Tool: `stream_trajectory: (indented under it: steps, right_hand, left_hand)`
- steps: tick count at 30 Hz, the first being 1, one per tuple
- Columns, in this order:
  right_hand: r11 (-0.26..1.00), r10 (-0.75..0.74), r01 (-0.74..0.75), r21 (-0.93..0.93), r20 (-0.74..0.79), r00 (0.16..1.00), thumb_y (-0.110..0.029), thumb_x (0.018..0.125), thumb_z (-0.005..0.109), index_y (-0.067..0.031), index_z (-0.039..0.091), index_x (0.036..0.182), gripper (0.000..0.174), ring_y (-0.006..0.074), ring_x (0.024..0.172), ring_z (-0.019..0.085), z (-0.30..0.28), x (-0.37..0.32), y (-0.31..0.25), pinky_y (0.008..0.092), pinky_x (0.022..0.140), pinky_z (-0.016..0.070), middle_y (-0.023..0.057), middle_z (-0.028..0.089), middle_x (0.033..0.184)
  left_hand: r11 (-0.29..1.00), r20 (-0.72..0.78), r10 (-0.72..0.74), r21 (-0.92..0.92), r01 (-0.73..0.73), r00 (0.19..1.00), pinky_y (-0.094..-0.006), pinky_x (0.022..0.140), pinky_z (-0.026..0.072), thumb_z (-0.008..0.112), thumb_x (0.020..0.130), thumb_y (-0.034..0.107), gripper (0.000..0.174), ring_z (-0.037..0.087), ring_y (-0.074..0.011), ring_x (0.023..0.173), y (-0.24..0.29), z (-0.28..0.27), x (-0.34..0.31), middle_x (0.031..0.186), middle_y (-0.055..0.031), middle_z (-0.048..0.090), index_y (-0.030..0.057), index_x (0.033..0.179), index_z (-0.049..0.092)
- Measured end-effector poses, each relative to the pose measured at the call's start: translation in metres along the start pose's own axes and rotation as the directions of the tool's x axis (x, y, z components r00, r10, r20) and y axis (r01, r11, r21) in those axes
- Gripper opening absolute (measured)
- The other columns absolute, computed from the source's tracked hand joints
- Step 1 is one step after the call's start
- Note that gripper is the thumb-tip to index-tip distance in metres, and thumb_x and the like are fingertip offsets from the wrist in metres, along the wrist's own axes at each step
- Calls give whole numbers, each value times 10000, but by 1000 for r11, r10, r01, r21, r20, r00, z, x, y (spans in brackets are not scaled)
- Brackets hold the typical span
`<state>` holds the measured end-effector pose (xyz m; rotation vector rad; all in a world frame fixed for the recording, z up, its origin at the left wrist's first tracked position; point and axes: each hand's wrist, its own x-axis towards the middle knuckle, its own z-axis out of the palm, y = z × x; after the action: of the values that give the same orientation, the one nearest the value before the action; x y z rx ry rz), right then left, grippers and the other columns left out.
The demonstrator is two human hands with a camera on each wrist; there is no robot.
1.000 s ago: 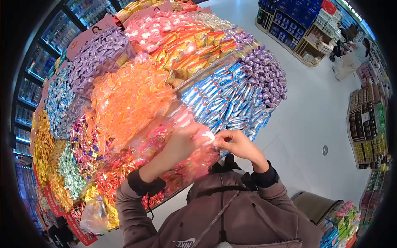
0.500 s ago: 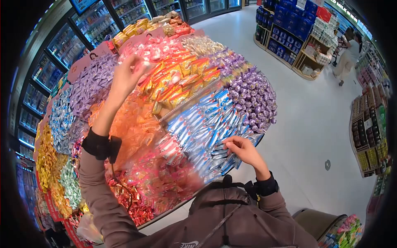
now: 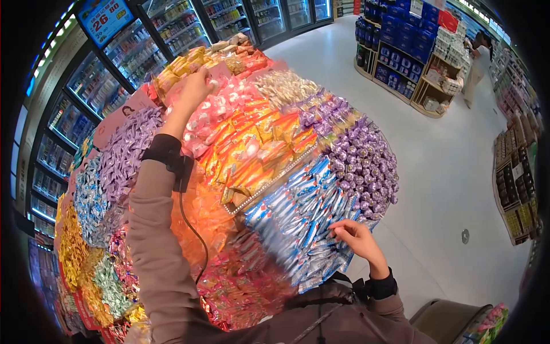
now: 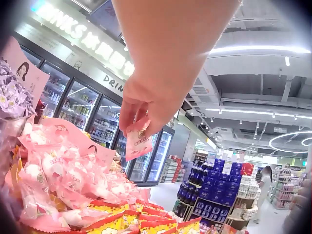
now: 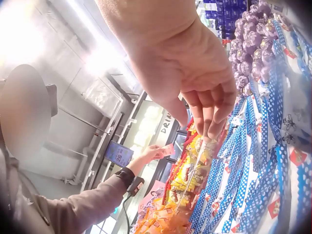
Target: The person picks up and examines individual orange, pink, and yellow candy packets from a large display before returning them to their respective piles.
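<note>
Glass-door coolers (image 3: 177,28) are being fronted by the candy display (image 3: 109,129), over whose far edge a pink packet (image 4: 139,140) is being pinched by the left hand (image 3: 195,92), seemingly for clearance, while the right hand (image 3: 360,239), relaxed and empty, is being held near the right edge.

Pale glossy floor (image 3: 429,160) here, lit drink fridges (image 3: 177,28) curving behind, stocked shelving (image 3: 401,57) beyond; bright ceiling strips (image 4: 263,49), what looks like exposed ductwork (image 4: 243,80) overhead
</note>
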<state>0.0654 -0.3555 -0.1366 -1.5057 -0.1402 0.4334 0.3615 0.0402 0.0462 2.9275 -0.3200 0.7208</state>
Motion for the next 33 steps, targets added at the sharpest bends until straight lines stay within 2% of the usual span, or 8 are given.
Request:
stream_trajectory:
  steps: [3,6,7,10,14,20,32,33]
  right_hand:
    - [1000,24,-24,14,-20,1000,-137,866,508,11,580,977,199,89,748,542,3,10,-4,227,686,432,47,614,833]
    - [999,29,-29,22,-23,999,-141,869,507,5,588,971,195,86,718,539,11,20,-4,225,658,429,43,619,825]
    - [999,46,-46,-14,-7,999,-144,869,509,-1,591,972,194,85,716,542,14,23,-5,225,648,427,39,620,824]
    - [994,80,-78,-77,18,997,-145,862,524,8,601,964,200,106,742,559,22,30,-11,236,679,440,56,617,840]
    - [990,87,-85,-114,11,996,-140,856,528,2,604,961,193,105,733,556,26,36,-10,237,661,429,59,621,834]
    - [992,81,-82,-97,-13,997,-176,854,541,-31,611,972,200,93,689,547,27,40,-7,232,618,413,56,638,816]
    - [991,113,-113,-77,-9,994,-186,864,534,-25,606,978,210,102,718,559,25,44,-7,231,633,418,63,629,850]
    - [990,117,-117,-73,-11,993,-188,864,534,-25,606,978,211,101,713,558,25,44,-7,230,629,418,63,630,850]
  left_hand:
    - [998,4,32,58,-32,999,-360,620,433,653,657,160,260,559,-271,683,-25,33,16,718,-138,560,-1,828,542]
    - [999,45,29,-16,-29,999,-366,621,433,648,645,143,227,564,-278,685,-31,52,23,706,-144,564,-4,784,546]
    - [999,138,-31,-17,33,990,-371,621,428,643,640,116,206,565,-295,685,-33,59,28,708,-161,572,-9,769,543]
    - [998,179,54,-32,-49,982,-378,614,430,635,634,84,198,570,-312,691,-42,80,29,729,-180,582,-15,776,538]
    - [999,173,42,1,-43,984,-390,629,446,617,632,52,184,586,-324,748,-51,97,38,774,-186,593,-9,792,548]
    - [955,322,268,37,-295,908,-394,626,450,550,646,60,106,584,-318,736,-43,104,52,761,-142,604,74,743,590]
    - [942,575,80,223,-250,814,-373,653,464,578,654,45,130,598,-280,774,-44,123,51,798,-127,616,71,773,622]
    - [984,591,-38,163,-74,806,-370,661,466,586,649,47,143,599,-278,781,-44,123,50,806,-122,618,77,783,627]
